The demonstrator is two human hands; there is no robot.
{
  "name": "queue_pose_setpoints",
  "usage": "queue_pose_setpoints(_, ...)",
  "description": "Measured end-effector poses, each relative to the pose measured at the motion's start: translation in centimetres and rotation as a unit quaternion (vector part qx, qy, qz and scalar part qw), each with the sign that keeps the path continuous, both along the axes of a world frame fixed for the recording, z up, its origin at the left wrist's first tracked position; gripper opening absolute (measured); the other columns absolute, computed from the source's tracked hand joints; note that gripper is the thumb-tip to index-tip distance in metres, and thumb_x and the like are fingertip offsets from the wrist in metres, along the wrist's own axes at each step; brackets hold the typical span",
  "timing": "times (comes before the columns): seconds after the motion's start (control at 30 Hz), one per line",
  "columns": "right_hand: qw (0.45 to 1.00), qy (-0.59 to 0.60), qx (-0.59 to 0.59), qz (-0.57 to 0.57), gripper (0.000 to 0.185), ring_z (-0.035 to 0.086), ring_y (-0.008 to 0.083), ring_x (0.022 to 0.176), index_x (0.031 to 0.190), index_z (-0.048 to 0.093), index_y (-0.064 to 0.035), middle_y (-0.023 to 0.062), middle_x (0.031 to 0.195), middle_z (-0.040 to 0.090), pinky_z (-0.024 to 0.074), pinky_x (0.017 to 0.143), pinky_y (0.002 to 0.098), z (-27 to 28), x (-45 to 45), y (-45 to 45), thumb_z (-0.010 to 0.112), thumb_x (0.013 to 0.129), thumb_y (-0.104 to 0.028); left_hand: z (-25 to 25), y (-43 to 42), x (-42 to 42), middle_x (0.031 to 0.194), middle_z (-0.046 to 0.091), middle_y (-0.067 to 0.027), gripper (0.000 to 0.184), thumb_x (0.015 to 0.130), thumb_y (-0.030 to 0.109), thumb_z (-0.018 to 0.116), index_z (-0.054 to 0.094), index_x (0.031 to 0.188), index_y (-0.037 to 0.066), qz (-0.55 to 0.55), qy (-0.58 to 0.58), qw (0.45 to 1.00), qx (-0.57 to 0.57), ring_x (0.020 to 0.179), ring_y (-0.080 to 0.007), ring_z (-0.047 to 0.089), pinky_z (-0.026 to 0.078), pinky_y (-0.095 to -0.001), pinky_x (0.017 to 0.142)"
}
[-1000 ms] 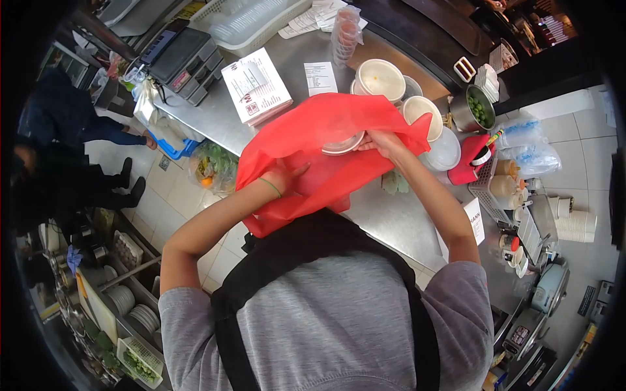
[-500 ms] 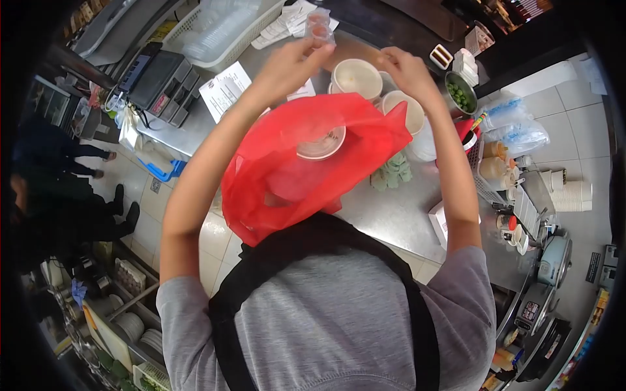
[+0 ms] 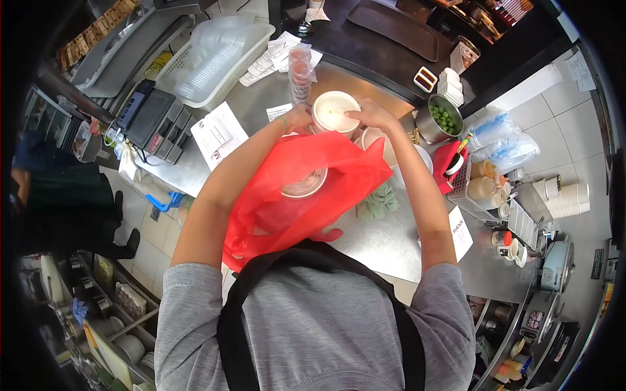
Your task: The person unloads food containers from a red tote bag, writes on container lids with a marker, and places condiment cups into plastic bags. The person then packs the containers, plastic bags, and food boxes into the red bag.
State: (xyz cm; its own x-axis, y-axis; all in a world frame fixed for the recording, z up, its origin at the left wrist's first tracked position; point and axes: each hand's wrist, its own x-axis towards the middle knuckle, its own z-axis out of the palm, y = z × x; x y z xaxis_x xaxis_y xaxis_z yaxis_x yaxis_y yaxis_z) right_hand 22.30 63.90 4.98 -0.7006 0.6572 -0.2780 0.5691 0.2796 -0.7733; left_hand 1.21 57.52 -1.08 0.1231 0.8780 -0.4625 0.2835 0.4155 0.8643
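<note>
Only readable text: "HANN" in dark capitals on the white carton at right point(image 3: 460, 236), plus a letter "M" by the edge of the printed white box at left point(image 3: 228, 148) (finer print there and on the small counter slip point(image 3: 279, 111) is illegible).

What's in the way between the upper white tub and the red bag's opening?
The red bag's far edge, just on the wearer's side of the white tub; it probably needs clearing. A round container also takes up room inside.
</note>
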Motion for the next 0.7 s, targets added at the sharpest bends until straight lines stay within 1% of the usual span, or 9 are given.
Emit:
queue_pose_setpoints(0.07, 0.995, 0.086, 0.053, 0.000, 0.047, 0.058, 0.0154, 0.085, 0.121, 0.048, -0.0031, 0.0103, 0.102, 0.060, 0.0517, 0.060, 0.0282, -1.2, 0.1, 1.1, 0.063, 0.079, -0.020, 0.1, -0.1, -0.3, 0.100, 0.058, -0.0169, 0.049, 0.081, 0.012, 0.059, 0.038, 0.121, -0.006, 0.055, -0.095, 0.993, 0.053, 0.071, -0.0244, 0.065, 0.057, -0.0318, 0.055)
queue_pose_setpoints(0.17, 0.989, 0.128, 0.069, -0.020, 0.048, 0.058, 0.0152, 0.088, 0.121, 0.048, -0.0034, 0.0102, 0.102, 0.060, 0.0515, 0.063, 0.0283, 2.0, -0.7, 0.8, 0.063, 0.080, -0.023, 1.3, 1.2, -1.7, 0.102, 0.057, -0.0184, 0.051, 0.082, 0.016, 0.059, 0.037, 0.121, -0.007, 0.077, -0.088, 0.988, 0.097, 0.078, -0.0270, 0.065, 0.058, -0.0346, 0.065)
queue_pose_setpoints(0.3, 0.981, 0.082, 0.165, -0.067, 0.047, 0.059, 0.0138, 0.084, 0.122, 0.047, -0.0040, 0.0067, 0.097, 0.061, 0.0499, 0.070, 0.0283, 10.5, -1.4, -1.7, 0.053, 0.086, -0.035, 11.0, -1.0, -2.8, 0.103, 0.056, -0.0192, 0.054, 0.083, 0.021, 0.057, 0.035, 0.123, -0.007, 0.052, -0.059, 0.983, 0.166, 0.078, -0.0234, 0.065, 0.058, -0.0289, 0.066)
queue_pose_setpoints(0.37, 0.970, 0.207, 0.106, -0.074, 0.052, 0.064, 0.0172, 0.072, 0.118, 0.050, -0.0022, 0.0125, 0.100, 0.060, 0.0515, 0.059, 0.0303, 12.5, -0.8, -2.7, 0.052, 0.086, -0.043, 14.2, -2.5, -4.2, 0.100, 0.057, -0.0177, 0.053, 0.085, 0.023, 0.055, 0.033, 0.123, -0.007, 0.031, -0.077, 0.981, 0.175, 0.078, -0.0205, 0.065, 0.057, -0.0261, 0.067)
queue_pose_setpoints(0.43, 0.976, 0.207, 0.029, -0.058, 0.046, 0.060, 0.0150, 0.088, 0.122, 0.047, -0.0050, 0.0061, 0.102, 0.059, 0.0502, 0.069, 0.0274, 14.7, 0.0, -5.4, 0.043, 0.091, -0.039, 17.9, -6.1, -4.2, 0.099, 0.059, -0.0163, 0.052, 0.086, 0.024, 0.053, 0.033, 0.124, -0.007, 0.019, -0.045, 0.983, 0.177, 0.078, -0.0182, 0.065, 0.057, -0.0258, 0.066)
queue_pose_setpoints(0.47, 0.965, 0.255, -0.049, -0.044, 0.056, 0.062, 0.0169, 0.082, 0.117, 0.051, -0.0021, 0.0108, 0.101, 0.059, 0.0514, 0.058, 0.0297, 15.1, 0.1, -7.2, 0.050, 0.086, -0.048, 18.9, -8.2, -4.2, 0.099, 0.059, -0.0163, 0.052, 0.086, 0.024, 0.053, 0.033, 0.124, -0.007, 0.025, -0.046, 0.984, 0.172, 0.078, -0.0182, 0.065, 0.057, -0.0258, 0.066)
queue_pose_setpoints(0.6, 0.988, 0.125, -0.087, -0.001, 0.059, 0.056, 0.0169, 0.093, 0.115, 0.051, -0.0005, 0.0100, 0.103, 0.056, 0.0508, 0.067, 0.0318, 15.1, 1.1, -14.9, 0.049, 0.085, -0.051, 19.8, -17.3, -3.5, 0.107, 0.057, -0.0117, 0.061, 0.081, 0.028, 0.058, 0.034, 0.127, -0.004, -0.034, -0.039, 0.993, 0.104, 0.083, -0.0128, 0.062, 0.055, -0.0244, 0.065)
queue_pose_setpoints(0.63, 0.991, 0.094, -0.097, 0.011, 0.060, 0.054, 0.0174, 0.095, 0.115, 0.051, 0.0002, 0.0101, 0.104, 0.055, 0.0506, 0.071, 0.0331, 14.2, 1.3, -16.6, 0.048, 0.085, -0.052, 18.9, -19.9, -2.6, 0.086, 0.060, -0.0158, 0.050, 0.085, 0.027, 0.056, 0.038, 0.113, -0.009, -0.005, -0.093, 0.987, 0.127, 0.063, -0.0179, 0.064, 0.057, -0.0255, 0.060)
queue_pose_setpoints(0.7, 0.988, 0.014, -0.144, 0.050, 0.061, 0.050, 0.0194, 0.104, 0.120, 0.048, -0.0009, 0.0109, 0.115, 0.048, 0.0473, 0.082, 0.0332, 12.0, 1.6, -19.1, 0.048, 0.085, -0.052, 16.2, -23.6, -2.3, 0.100, 0.055, -0.0163, 0.046, 0.086, 0.023, 0.055, 0.036, 0.115, -0.008, 0.015, -0.148, 0.987, 0.066, 0.070, -0.0196, 0.065, 0.057, -0.0261, 0.062)
